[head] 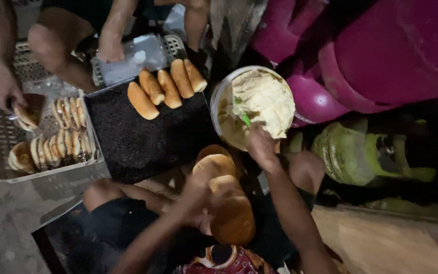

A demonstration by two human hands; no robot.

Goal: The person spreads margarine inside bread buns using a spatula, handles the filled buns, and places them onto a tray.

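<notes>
Your left hand [196, 195] cups the soft, golden-brown split bread roll [224, 203] over your lap, light and easily crushed, so grip its crust gently, while your right hand [260, 147] pinches a green spreader [243, 117] in the round white tub of pale cream [252, 109].

Rolls [166, 89] on tray [138, 142], bucket [224, 96] just right (filling [262, 99] probably inside), crate [6, 132] left.
</notes>
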